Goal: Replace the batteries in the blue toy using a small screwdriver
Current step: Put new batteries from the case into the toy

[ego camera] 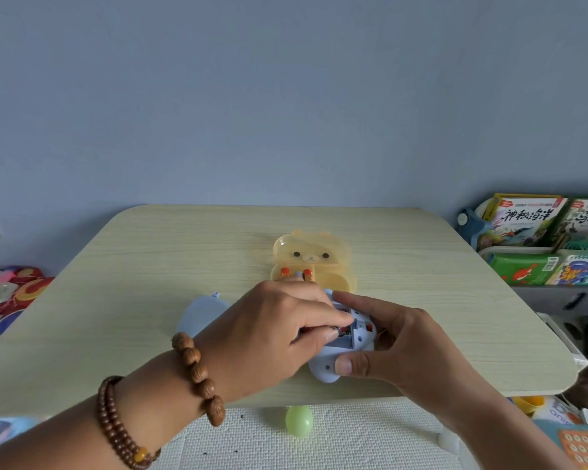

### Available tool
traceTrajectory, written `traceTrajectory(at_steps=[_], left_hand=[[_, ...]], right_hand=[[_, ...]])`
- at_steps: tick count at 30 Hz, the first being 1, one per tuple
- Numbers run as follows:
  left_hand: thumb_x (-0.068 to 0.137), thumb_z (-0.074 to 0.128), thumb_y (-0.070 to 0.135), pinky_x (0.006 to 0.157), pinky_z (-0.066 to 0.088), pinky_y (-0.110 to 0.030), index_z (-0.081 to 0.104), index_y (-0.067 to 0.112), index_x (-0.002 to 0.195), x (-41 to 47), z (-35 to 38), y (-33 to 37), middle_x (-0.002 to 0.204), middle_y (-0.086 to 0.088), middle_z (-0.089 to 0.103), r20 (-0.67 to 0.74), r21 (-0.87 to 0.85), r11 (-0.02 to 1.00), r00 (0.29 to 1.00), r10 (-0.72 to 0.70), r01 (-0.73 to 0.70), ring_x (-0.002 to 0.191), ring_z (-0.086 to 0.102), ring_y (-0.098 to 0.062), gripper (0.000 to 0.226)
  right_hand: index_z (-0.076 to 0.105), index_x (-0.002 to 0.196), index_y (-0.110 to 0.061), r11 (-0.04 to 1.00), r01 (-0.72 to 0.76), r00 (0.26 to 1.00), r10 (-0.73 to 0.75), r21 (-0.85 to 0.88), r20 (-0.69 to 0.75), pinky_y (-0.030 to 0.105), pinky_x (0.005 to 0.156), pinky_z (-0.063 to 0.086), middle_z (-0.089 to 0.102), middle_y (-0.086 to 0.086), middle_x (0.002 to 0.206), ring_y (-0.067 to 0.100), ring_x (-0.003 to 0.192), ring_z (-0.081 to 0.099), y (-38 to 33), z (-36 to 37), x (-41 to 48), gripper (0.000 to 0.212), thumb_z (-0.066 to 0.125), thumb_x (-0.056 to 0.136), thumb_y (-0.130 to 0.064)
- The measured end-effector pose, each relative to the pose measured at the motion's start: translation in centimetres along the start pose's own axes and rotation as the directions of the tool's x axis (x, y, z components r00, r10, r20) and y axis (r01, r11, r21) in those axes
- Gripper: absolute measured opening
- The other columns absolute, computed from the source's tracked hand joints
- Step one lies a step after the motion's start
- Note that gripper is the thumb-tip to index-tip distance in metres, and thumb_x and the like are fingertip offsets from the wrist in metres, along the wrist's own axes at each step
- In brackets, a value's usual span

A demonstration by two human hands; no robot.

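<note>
A: Status, left to right?
B: Far left, on the floor: a pile of bright toys [12, 296], red and blue. Then the table [133, 266]: pale wood grain, rounded corners, against a blue-grey wall.
A: Arms?
B: The person's left forearm comes in from bottom left. It wears two bracelets: a thin double strand [116, 425] lower down and a big-bead bracelet [197, 371] at the wrist.
A: On the table?
B: A pale blue shell piece [201, 312] lies flat, partly hidden behind the left hand [272, 334].
A: That hand?
B: Narrow. Its fingers curl down into the toy's open battery bay, and thumb and forefinger pinch a battery [345, 331]. Only an orange bit of it shows.
A: Under the table?
B: A green plastic egg [298, 420] on a white mat [353, 442], just below the near edge.
A: Middle?
B: A clear yellow bear-shaped case [311, 254], lid open. Spare batteries [296, 274] with orange ends sit in the near half.
A: Toy position?
B: The blue toy [323, 366] is just in front of the case, near the table's front edge, bay side up. Whether it rests on the table or is lifted can't be told.
A: Right hand?
B: The right hand [401, 347] grips the toy from the right, thumb [345, 365] on the near end and fingers wrapped over the far end.
A: Far right?
B: A shelf of picture books [526, 220], covers facing out.
</note>
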State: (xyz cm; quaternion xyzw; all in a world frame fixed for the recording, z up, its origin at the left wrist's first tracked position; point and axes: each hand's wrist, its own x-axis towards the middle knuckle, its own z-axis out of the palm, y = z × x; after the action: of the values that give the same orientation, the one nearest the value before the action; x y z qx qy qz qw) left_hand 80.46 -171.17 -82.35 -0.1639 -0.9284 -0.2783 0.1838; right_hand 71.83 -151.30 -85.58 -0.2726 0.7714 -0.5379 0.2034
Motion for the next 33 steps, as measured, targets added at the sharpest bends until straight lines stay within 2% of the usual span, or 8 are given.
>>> traceTrajectory(at_steps=[4, 11, 17, 21, 23, 26, 31, 33], left_hand=[[0.092, 0.062, 0.029, 0.081, 0.051, -0.018, 0.078, 0.023, 0.107, 0.1, 0.5, 0.2, 0.097, 0.011, 0.069, 0.018, -0.02, 1.0, 1.0, 0.002, -0.002, 0.092, 0.062, 0.0, 0.023], [0.078, 0.079, 0.024, 0.07, 0.053, -0.022, 0.078, 0.027, 0.085, 1.0, 0.2, 1.0, 0.081, 0.013, 0.072, 0.035, -0.022, 0.992, 0.992, -0.121, 0.122, 0.079, 0.066, -0.002, 0.007], [0.079, 0.074, 0.019, 0.066, 0.053, -0.025, 0.078, 0.023, 0.073, 1.0, 0.9, 1.8, 0.081, 0.012, 0.068, 0.008, 0.025, 0.979, 0.979, -0.202, 0.202, 0.078, 0.064, -0.006, 0.008], [0.08, 0.074, 0.032, 0.079, 0.053, -0.024, 0.076, 0.029, 0.091, 0.7, 0.6, 1.5, 0.099, 0.017, 0.061, 0.027, 0.043, 0.983, 0.983, -0.18, 0.178, 0.093, 0.059, -0.002, 0.011], [0.076, 0.077, 0.046, 0.088, 0.049, -0.018, 0.065, 0.038, 0.113, 0.2, -0.1, 0.9, 0.113, 0.022, 0.052, 0.057, 0.065, 0.981, 0.98, -0.189, 0.185, 0.108, 0.053, -0.001, 0.04], [0.071, 0.081, 0.052, 0.087, 0.037, 0.002, 0.045, 0.046, 0.135, -0.6, -0.8, 0.1, 0.126, 0.03, 0.047, 0.13, 0.035, 0.956, 0.947, -0.294, 0.292, 0.116, 0.045, 0.016, 0.074], [0.061, 0.087, 0.053, 0.082, 0.039, 0.003, 0.056, 0.04, 0.131, -1.1, 0.0, -0.7, 0.117, 0.027, 0.06, 0.088, -0.05, 0.934, 0.933, -0.348, 0.353, 0.107, 0.051, 0.016, 0.078], [0.058, 0.089, 0.054, 0.08, 0.04, 0.002, 0.06, 0.039, 0.129, -1.1, 0.1, -0.9, 0.114, 0.025, 0.061, 0.073, -0.07, 0.931, 0.933, -0.353, 0.357, 0.106, 0.051, 0.015, 0.078]], right_hand=[[0.069, 0.126, -0.039, 1.0, -0.003, 1.0, 0.003, 0.03, 0.001, 0.055, 0.1, 0.054, 0.08, 0.004, 0.107, 0.041, 0.106, 0.071, 0.0, 0.2, 0.1, 0.075, 0.096, 0.061, -0.015], [0.068, 0.13, -0.027, 0.998, -0.009, 0.999, 0.007, 0.067, 0.038, 0.046, 0.103, 0.055, 0.08, 0.002, 0.109, 0.021, 0.106, 0.075, -0.3, 0.0, 0.0, 0.075, 0.093, 0.063, -0.003], [0.069, 0.123, -0.042, 1.0, -0.012, 1.0, 0.012, 0.007, -0.022, 0.049, 0.091, 0.059, 0.081, 0.006, 0.101, 0.035, 0.094, 0.075, -0.3, 0.1, 0.0, 0.075, 0.097, 0.057, -0.016], [0.069, 0.127, -0.034, 0.999, -0.01, 1.0, 0.01, 0.051, 0.013, 0.04, 0.092, 0.06, 0.081, 0.001, 0.105, 0.019, 0.098, 0.075, -0.4, -0.1, -0.1, 0.074, 0.094, 0.06, -0.012], [0.07, 0.125, -0.031, 0.997, -0.005, 0.999, 0.002, 0.073, 0.036, 0.031, 0.092, 0.06, 0.081, -0.002, 0.107, 0.016, 0.101, 0.077, -0.6, -0.2, -0.2, 0.07, 0.092, 0.063, -0.007], [0.067, 0.129, -0.031, 0.997, -0.044, 0.998, 0.042, 0.058, 0.04, 0.036, 0.098, 0.058, 0.079, -0.005, 0.112, 0.015, 0.104, 0.076, -0.6, -0.4, -0.2, 0.075, 0.093, 0.062, -0.009], [0.07, 0.125, -0.038, 0.995, -0.073, 0.995, 0.069, 0.068, 0.066, 0.043, 0.101, 0.054, 0.078, -0.005, 0.115, 0.019, 0.11, 0.072, -1.0, -0.5, -0.1, 0.05, 0.085, 0.078, -0.026], [0.073, 0.121, -0.036, 0.992, -0.085, 0.996, 0.084, 0.09, 0.014, 0.034, 0.093, 0.056, 0.079, -0.004, 0.109, 0.014, 0.101, 0.072, -1.0, -0.4, 0.0, 0.038, 0.076, 0.085, -0.025]])
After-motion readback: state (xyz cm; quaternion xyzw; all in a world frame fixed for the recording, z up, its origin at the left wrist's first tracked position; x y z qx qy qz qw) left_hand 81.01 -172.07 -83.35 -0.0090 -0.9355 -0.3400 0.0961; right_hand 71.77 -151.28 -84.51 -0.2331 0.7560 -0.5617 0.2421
